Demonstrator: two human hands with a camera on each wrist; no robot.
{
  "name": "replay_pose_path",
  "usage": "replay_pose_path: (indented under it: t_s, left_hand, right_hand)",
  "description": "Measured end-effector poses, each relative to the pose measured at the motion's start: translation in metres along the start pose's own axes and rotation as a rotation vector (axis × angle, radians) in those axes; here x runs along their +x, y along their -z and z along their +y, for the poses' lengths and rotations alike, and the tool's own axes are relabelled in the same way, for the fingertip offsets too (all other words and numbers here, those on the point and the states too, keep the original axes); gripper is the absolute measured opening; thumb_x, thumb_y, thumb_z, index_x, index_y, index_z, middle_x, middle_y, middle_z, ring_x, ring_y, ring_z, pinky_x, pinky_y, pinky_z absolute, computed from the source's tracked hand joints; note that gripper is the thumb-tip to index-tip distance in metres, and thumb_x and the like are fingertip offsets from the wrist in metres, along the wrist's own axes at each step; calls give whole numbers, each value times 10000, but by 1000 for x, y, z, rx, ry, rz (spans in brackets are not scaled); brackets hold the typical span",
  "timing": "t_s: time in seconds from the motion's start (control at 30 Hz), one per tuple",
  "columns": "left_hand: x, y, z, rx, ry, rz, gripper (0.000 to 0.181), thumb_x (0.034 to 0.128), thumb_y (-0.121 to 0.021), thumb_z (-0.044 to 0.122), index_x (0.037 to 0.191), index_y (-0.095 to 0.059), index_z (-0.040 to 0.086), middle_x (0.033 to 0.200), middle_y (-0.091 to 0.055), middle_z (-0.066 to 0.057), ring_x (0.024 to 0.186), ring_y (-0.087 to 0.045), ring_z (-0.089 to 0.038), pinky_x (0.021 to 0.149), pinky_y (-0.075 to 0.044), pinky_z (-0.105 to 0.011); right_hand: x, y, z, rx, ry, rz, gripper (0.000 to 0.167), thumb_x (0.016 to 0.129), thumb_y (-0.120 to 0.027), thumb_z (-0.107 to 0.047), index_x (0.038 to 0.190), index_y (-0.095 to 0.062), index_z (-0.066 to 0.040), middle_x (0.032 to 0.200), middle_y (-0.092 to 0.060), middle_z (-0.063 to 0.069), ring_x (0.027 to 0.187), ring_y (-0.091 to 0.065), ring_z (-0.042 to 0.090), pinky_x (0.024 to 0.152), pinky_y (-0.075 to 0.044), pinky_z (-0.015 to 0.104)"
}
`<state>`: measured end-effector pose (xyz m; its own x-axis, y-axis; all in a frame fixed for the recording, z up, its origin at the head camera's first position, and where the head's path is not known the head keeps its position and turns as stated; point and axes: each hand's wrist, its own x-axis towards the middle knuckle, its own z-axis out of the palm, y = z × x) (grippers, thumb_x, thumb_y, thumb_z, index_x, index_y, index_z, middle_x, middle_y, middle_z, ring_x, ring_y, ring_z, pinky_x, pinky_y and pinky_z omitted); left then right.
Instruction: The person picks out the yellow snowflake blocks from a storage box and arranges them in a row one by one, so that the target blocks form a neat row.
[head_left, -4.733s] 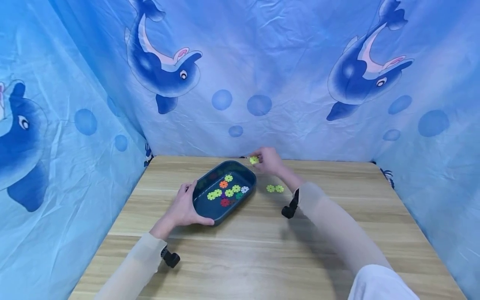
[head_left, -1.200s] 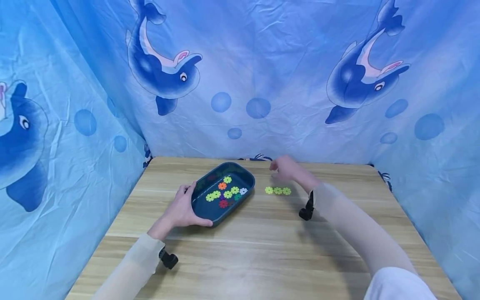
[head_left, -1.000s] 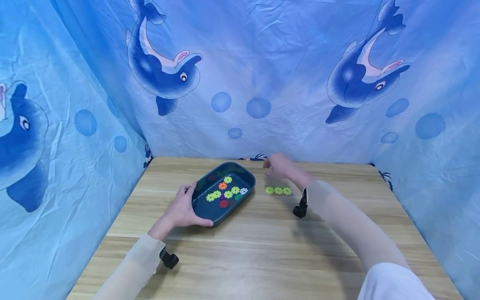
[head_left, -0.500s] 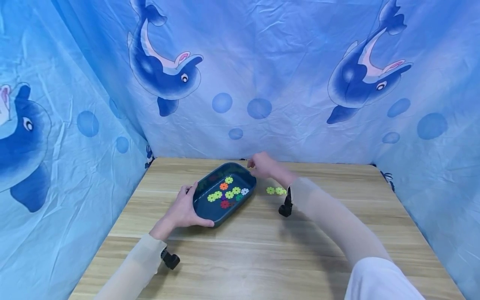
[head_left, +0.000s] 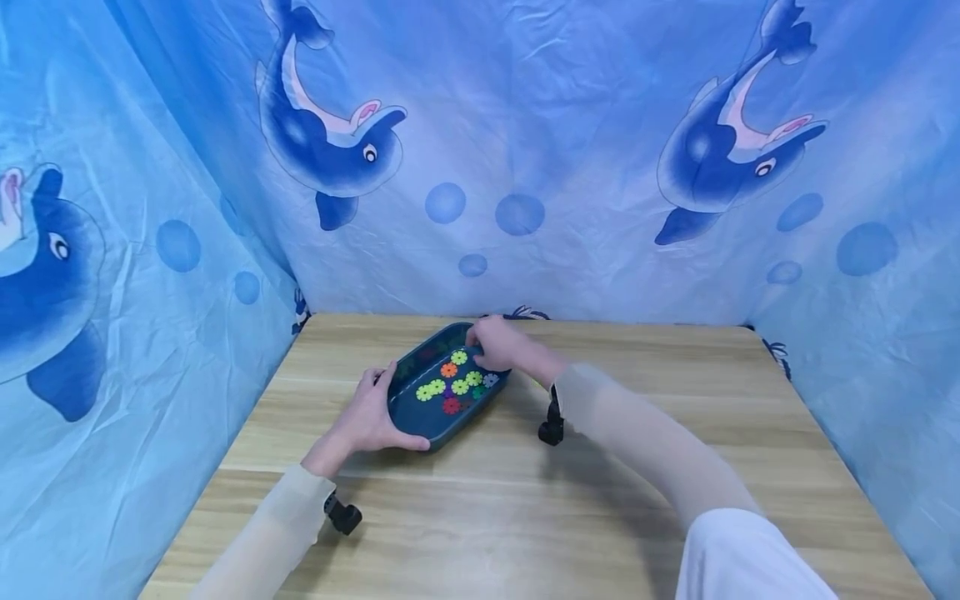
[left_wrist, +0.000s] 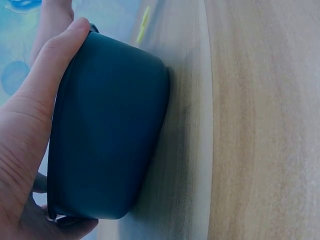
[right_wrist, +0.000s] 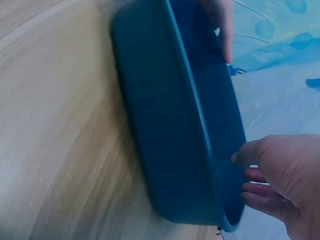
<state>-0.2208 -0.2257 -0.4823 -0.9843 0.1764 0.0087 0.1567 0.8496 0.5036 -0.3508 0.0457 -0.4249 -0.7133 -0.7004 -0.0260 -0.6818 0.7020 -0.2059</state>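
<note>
My left hand (head_left: pixel 369 415) grips the near-left end of a dark teal plastic bin (head_left: pixel 450 435), its thumb on one side and fingers over the rim. Inside the bin lie several flower-shaped plastic discs: yellow-green discs (head_left: pixel 460 387), an orange disc (head_left: pixel 448 370), a red disc (head_left: pixel 451 406), a white disc (head_left: pixel 491 380) and a few darker ones. Over the bin's far right end is my right hand (head_left: pixel 501 343). In the right wrist view its thumb and fingers are bent loosely and apart, with nothing seen between them. The right forearm covers most of the yellow-green discs on the table.
The bin stands on a wood-grain table (head_left: pixel 480 525). A blue curtain (head_left: pixel 570 267) with printed dolphins hangs along the table's back edge and sides. One yellow-green disc (left_wrist: pixel 143 24) shows beyond the bin in the left wrist view.
My right hand held a yellow-green disc at first; the row right of the bin then grew from two to three. Since then that hand has moved left over the bin. The left hand stays.
</note>
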Motion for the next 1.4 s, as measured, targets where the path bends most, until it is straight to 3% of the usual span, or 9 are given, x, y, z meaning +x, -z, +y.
replay_pose_path:
  t_s: [0.2, 0.53, 0.8, 1.23, 1.4]
  left_hand:
    - [2, 1, -1, 12, 4, -9, 1563, 564, -926, 782, 1697, -156, 30, 1618, -267, -269, 1404, -429, -455, 1133, -479, -651]
    - [-1, 3, -1, 24, -2, -11, 1554, 566, -928, 776, 1699, -159, 41, 1618, -272, -268, 1401, -435, -460, 1124, -484, -657]
    - [-1, 4, -2, 20, -8, -5, 1544, 570, -930, 770, 1698, -168, 41, 1613, -280, -271, 1395, -444, -463, 1116, -492, -657]
    - [-3, 4, -3, 33, -10, -4, 1537, 572, -926, 775, 1695, -179, 39, 1605, -298, -283, 1388, -459, -472, 1116, -489, -661]
    - [-3, 4, -3, 19, -13, -9, 1527, 582, -935, 753, 1694, -175, 33, 1604, -296, -281, 1392, -453, -469, 1119, -485, -665]
  right_hand:
    - [7, -10, -6, -10, -46, -105, 323, 999, -755, -187, 1299, -746, -67, 1309, -752, 91, 1245, -683, 246, 1088, -551, 410]
    - [10, -29, -22, 26, -137, -191, 296, 992, -739, -110, 1286, -758, -81, 1346, -736, 83, 1264, -678, 218, 1071, -574, 385]
    - [14, -39, -27, 13, -177, -188, 319, 999, -718, -74, 1318, -741, -81, 1379, -718, 81, 1276, -676, 205, 1054, -584, 365]
    - [14, -44, -30, 68, -200, -121, 191, 937, -828, -148, 1110, -782, -80, 1186, -763, 57, 1035, -692, 154, 950, -613, 349]
    - [14, -40, -28, 80, -182, -89, 215, 926, -835, -144, 1123, -786, -72, 1198, -762, 64, 1035, -688, 157, 936, -613, 354]
